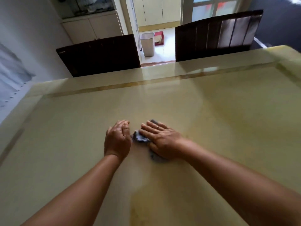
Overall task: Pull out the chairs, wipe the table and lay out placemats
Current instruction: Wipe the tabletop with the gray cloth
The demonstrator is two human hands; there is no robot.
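Note:
A glossy beige table (81, 128) fills most of the view. Near its middle lies a small crumpled blue-grey cloth (140, 138). My right hand (161, 141) lies flat on the cloth with straight fingers, pressing it to the tabletop. My left hand (117, 141) rests beside the cloth on its left, fingers loosely curled, holding nothing. Two dark wooden chairs stand against the far edge of the table: one at the far left (101, 56), one at the far right (216, 35). No placemats are in view.
A white wall with a cloth hanging runs along the table's left side. Beyond the chairs is a doorway with a metal bin (147, 44) and a red mat (158, 38) on the floor. White cabinets (92, 28) stand at the back left.

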